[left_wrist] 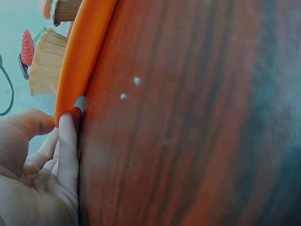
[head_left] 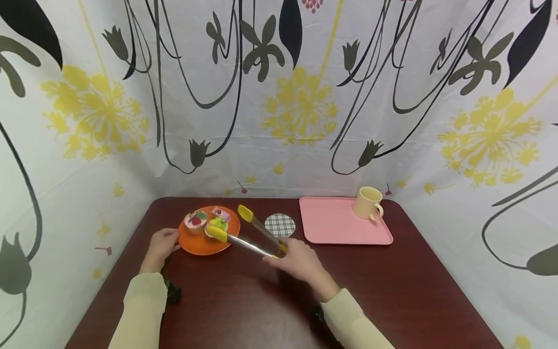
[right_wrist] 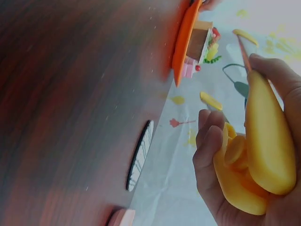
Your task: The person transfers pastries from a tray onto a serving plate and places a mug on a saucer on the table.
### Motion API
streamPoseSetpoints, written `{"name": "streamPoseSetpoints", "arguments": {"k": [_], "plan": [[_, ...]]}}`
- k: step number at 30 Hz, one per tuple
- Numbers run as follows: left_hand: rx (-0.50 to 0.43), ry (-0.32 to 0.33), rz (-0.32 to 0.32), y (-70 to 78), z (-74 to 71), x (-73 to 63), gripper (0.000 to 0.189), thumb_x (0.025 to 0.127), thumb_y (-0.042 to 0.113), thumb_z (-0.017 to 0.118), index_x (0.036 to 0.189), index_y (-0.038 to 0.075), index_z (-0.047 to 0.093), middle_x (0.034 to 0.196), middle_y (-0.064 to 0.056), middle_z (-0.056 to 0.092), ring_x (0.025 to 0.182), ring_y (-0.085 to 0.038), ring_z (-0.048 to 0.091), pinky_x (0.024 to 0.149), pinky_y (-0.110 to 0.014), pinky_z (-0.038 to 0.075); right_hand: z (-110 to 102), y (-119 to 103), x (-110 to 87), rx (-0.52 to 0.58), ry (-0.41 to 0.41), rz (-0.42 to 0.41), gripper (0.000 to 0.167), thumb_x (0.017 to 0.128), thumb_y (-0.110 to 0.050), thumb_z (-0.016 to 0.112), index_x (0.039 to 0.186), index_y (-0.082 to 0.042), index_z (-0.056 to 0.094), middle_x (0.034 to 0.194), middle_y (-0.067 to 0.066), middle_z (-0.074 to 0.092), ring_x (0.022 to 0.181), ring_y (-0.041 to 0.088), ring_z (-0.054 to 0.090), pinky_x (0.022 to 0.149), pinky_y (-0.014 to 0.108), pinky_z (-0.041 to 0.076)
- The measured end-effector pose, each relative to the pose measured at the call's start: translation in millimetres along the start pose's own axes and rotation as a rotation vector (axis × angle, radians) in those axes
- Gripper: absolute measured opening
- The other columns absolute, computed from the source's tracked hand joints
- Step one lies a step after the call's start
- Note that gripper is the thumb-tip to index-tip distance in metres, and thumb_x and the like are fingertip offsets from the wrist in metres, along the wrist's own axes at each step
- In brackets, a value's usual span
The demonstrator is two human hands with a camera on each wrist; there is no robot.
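An orange plate point(head_left: 201, 248) at the back left bears a cupcake with a red berry point(head_left: 195, 222), a cupcake with yellow-green topping point(head_left: 219, 223) and a small pink cake piece point(head_left: 221, 213). My left hand point(head_left: 162, 246) pinches the plate's left rim between thumb and fingers, as the left wrist view also shows. In my right hand point(head_left: 299, 261) I hold yellow-tipped metal tongs point(head_left: 250, 246) by their yellow handles. The tongs' arms are spread, their tips above the plate's right part. Nothing is gripped between the tips.
Right of the plate lies a round checked coaster point(head_left: 280, 225). A pink tray point(head_left: 331, 228) with a yellow mug point(head_left: 368, 202) on it stands at the back right. Behind the dark wooden table point(head_left: 244, 310) hangs a flower-printed cloth point(head_left: 270, 97).
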State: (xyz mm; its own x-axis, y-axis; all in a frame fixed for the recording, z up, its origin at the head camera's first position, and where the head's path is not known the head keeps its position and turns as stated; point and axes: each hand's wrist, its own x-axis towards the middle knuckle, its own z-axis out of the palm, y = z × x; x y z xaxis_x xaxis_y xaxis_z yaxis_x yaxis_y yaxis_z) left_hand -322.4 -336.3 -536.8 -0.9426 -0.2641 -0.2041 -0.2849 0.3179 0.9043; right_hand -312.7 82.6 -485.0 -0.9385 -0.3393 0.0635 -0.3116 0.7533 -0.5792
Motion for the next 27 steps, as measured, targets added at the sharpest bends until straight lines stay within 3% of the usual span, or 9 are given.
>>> {"name": "streamPoseSetpoints", "arguments": {"k": [13,21,27], "plan": [[0.02,-0.019,-0.008,1.0,0.6,-0.3,0.062,0.116,0.033,0.041,0.16,-0.011,0.037,0.16,-0.032,0.044,0.137,-0.041,0.056,0.106,-0.034,0.061,-21,33,-20.8,-0.027,0.039,0.005,0.079,0.08,-0.07,0.085,0.137,-0.019,0.068,0.095,-0.005,0.068,0.08,0.014,0.059,0.069,0.035,0.049],[0.016,-0.014,0.005,-1.8,1.4,1.9,0.061,0.116,0.032,0.039,0.158,-0.011,0.04,0.158,-0.033,0.045,0.139,-0.042,0.055,0.094,-0.024,0.065,-37,62,-37.8,-0.087,0.083,0.09,0.075,0.079,-0.071,0.085,0.133,-0.023,0.064,0.097,-0.002,0.068,0.082,0.013,0.059,0.069,0.037,0.049],[0.022,-0.01,0.002,-1.9,2.8,2.6,0.061,0.116,0.033,0.039,0.158,-0.012,0.039,0.158,-0.033,0.045,0.14,-0.042,0.055,0.096,-0.026,0.065,-49,83,-51.1,-0.104,0.094,0.144,0.078,0.079,-0.07,0.085,0.139,-0.024,0.063,0.098,-0.004,0.067,0.084,0.014,0.059,0.07,0.04,0.05]]}}
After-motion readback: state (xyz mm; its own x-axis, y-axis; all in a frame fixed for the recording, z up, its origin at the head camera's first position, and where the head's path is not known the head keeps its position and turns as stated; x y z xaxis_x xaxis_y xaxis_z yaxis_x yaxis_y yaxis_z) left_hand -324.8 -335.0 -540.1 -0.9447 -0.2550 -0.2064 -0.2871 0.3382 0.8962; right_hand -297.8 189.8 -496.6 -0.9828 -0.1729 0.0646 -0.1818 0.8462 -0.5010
